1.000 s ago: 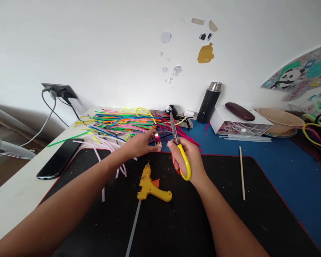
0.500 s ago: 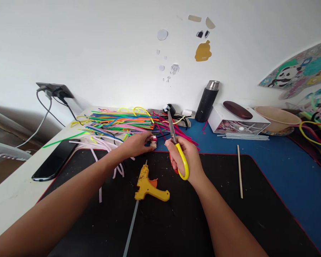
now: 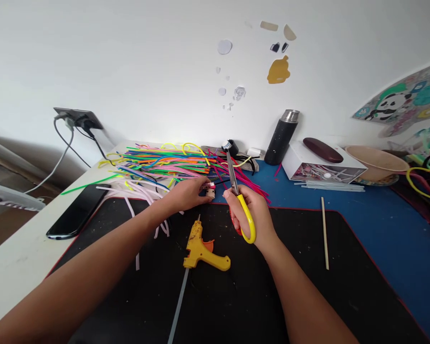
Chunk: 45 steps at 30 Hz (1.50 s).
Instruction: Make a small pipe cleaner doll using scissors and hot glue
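Note:
My right hand (image 3: 258, 215) grips a pair of scissors (image 3: 246, 215) by the yellow and red handles. The blades look closed and point away from me, their tips near a small silver-topped thing at the back. My left hand (image 3: 189, 193) is closed at the far edge of the black mat, its fingertips at a small cream thing with pink and red on it (image 3: 210, 192), whose kind I cannot make out. Between my forearms lies a yellow hot glue gun (image 3: 197, 251) with an orange trigger, a glue stick (image 3: 179, 306) sticking out of its rear.
Colourful pipe cleaners (image 3: 165, 160) are heaped behind my left hand. A black phone (image 3: 77, 212) lies at the left. A wooden stick (image 3: 324, 234) is on the mat (image 3: 258, 296). A black flask (image 3: 281, 138), a white box (image 3: 297, 160) and a bowl (image 3: 376, 160) line the wall.
The whole view has shifted slightly, so things appear a little further right. Both hands keep nearly the same pose, and the scissors stay in my right hand.

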Each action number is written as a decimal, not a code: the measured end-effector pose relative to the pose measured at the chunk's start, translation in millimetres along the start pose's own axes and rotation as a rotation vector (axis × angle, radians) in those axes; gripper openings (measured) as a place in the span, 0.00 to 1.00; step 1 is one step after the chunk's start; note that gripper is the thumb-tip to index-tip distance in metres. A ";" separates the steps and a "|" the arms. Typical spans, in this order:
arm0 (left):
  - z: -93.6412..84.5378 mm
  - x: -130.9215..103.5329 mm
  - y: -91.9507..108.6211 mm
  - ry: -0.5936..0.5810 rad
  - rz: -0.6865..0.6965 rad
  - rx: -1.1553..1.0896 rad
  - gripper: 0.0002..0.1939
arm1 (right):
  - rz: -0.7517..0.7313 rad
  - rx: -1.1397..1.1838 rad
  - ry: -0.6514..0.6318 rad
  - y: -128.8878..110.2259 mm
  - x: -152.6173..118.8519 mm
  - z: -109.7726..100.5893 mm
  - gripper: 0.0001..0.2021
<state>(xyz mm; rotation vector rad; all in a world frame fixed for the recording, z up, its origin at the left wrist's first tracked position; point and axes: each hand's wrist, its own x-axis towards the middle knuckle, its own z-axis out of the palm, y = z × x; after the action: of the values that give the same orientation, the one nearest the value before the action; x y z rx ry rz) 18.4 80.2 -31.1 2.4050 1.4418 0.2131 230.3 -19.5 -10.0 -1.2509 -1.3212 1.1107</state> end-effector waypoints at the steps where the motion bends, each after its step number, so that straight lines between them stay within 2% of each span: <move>1: -0.2 1.4 1.3 -0.004 0.008 -0.003 0.28 | 0.000 0.002 0.000 0.4 0.1 -0.1 0.21; 12: 0.2 5.0 2.3 -0.035 0.022 -0.048 0.30 | 0.023 -0.014 -0.005 -4.7 -2.1 1.4 0.20; 28: 4.2 7.5 -1.9 -0.009 0.045 -0.182 0.33 | -0.007 -0.006 -0.002 -0.9 -1.0 -1.1 0.20; 34: 1.3 4.4 -7.5 0.088 0.018 -0.389 0.36 | 0.002 -0.006 0.014 -2.4 -0.7 -0.6 0.21; 40: -13.1 -5.5 -13.0 0.287 -0.010 -0.684 0.31 | -0.005 -0.002 0.008 -5.7 -2.7 -0.3 0.20; 45: -22.8 -15.9 -4.4 0.322 -0.002 -0.886 0.26 | 0.017 -0.017 0.011 -5.3 -2.9 1.0 0.20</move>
<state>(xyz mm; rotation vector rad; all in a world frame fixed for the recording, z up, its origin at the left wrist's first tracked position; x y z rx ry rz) 0.5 72.7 -10.7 1.6726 1.1114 1.0319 228.7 -22.7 -5.0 -1.2814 -1.3169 1.1051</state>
